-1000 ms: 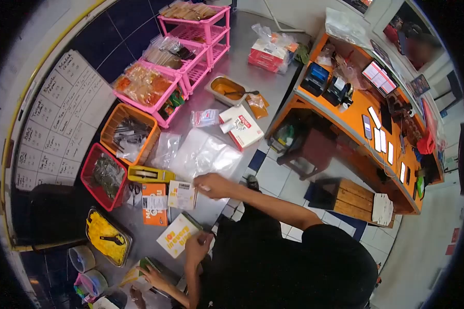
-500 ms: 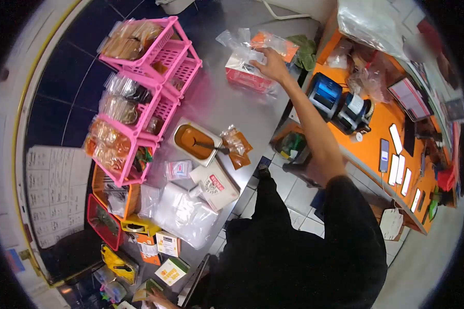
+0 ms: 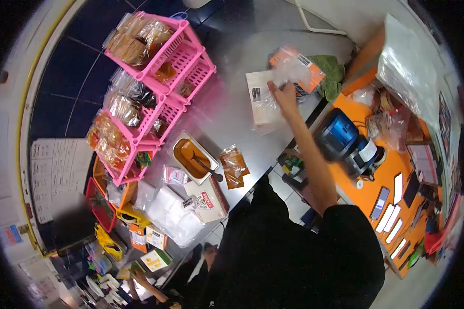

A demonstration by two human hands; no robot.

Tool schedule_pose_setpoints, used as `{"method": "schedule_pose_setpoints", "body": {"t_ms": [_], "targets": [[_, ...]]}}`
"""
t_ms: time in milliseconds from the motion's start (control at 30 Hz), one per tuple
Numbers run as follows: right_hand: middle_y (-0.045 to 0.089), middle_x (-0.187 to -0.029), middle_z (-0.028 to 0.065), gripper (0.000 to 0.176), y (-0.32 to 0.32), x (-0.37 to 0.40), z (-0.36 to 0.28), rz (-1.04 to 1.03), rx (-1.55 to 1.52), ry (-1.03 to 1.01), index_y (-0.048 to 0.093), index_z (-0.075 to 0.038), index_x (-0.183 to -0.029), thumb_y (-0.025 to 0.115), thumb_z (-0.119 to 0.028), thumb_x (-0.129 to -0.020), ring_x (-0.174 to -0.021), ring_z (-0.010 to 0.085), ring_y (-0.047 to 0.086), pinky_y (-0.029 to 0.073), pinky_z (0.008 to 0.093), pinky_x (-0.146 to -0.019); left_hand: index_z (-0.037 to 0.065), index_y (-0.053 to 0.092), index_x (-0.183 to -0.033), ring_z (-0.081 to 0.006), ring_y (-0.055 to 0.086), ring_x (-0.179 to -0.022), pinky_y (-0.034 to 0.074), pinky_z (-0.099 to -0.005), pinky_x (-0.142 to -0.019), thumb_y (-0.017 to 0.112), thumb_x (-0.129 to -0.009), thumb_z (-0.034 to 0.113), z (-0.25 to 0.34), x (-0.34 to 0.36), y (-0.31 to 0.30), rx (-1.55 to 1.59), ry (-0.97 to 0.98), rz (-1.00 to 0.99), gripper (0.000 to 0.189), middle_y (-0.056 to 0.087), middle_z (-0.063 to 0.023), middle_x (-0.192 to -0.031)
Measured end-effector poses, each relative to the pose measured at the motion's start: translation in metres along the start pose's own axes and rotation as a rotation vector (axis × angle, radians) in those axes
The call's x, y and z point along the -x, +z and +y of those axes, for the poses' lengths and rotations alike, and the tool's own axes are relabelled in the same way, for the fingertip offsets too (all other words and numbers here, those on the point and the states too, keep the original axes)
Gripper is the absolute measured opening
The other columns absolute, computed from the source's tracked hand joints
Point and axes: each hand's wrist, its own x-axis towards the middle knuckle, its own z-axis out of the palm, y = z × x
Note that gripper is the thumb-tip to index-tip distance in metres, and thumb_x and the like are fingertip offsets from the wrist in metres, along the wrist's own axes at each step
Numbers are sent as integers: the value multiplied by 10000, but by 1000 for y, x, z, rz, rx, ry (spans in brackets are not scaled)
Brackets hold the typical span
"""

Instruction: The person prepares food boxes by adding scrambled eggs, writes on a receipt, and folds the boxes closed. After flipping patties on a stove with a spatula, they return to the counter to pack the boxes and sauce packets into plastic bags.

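My right hand [image 3: 285, 98] reaches to the far end of the steel counter. Its fingers are closed on the gathered top of a clear plastic bag [image 3: 292, 72]. A white box [image 3: 261, 95] lies in or under the clear plastic, just left of the hand. Right behind the bag is an orange box [image 3: 313, 74], partly covered by the plastic. A dark green cloth [image 3: 329, 72] lies beside it. My left hand is not seen for certain.
Pink stacked baskets [image 3: 178, 56] of packed food line the left. A steel tub of brown sauce [image 3: 188, 154] with a ladle, sauce packets [image 3: 234, 167] and a carton [image 3: 211, 201] stand mid-counter. An orange desk [image 3: 392, 172] holds phones. A co-worker's hands [image 3: 139, 278] work at lower left.
My view has shifted. The box by my right hand now shows its white face instead of its red side, and the plastic is bunched up at my fingers.
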Motion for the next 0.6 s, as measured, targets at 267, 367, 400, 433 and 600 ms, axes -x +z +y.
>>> {"method": "schedule_pose_setpoints", "body": {"t_ms": [267,367,400,433,600], "targets": [[659,-857,164,438,4,80,-23,219,166,-146,591,56,-1078,777,-182,-761,-706,300,616,492,403,-683,40,713,-966,-290,675,-727,520,-383,-599,595,-913,248,-21,-18,44,-179,187,-78,244,714,-135,-894],[637,-900,180,479,1,87,-22,263,506,-245,586,35,-1119,788,-165,-734,-756,342,604,490,409,-713,-18,689,-936,-192,656,-706,494,-313,-578,584,-937,208,271,-2,-14,-64,-297,-30,249,700,-112,-834],[636,-906,167,497,3,84,-16,305,460,-268,582,27,-1138,792,-172,-735,-773,327,608,488,404,-721,-35,680,-913,-156,629,-699,476,-281,-590,594,-937,190,286,-9,-17,93,-230,111,242,679,-91,-790],[634,-912,155,515,6,82,-10,340,413,-292,578,20,-1158,796,-179,-736,-789,312,612,485,400,-729,-52,671,-891,-119,603,-692,458,-250,-602,603,-937,172,301,-13,-21,251,-166,260,239,657,-70,-746],[617,-784,56,511,9,69,12,329,133,-324,586,26,-1145,798,-250,-770,-646,159,562,514,351,-667,8,543,-1244,-156,562,-778,463,-294,-636,780,-803,225,395,-81,-18,54,351,587,546,589,-78,-950]]}}
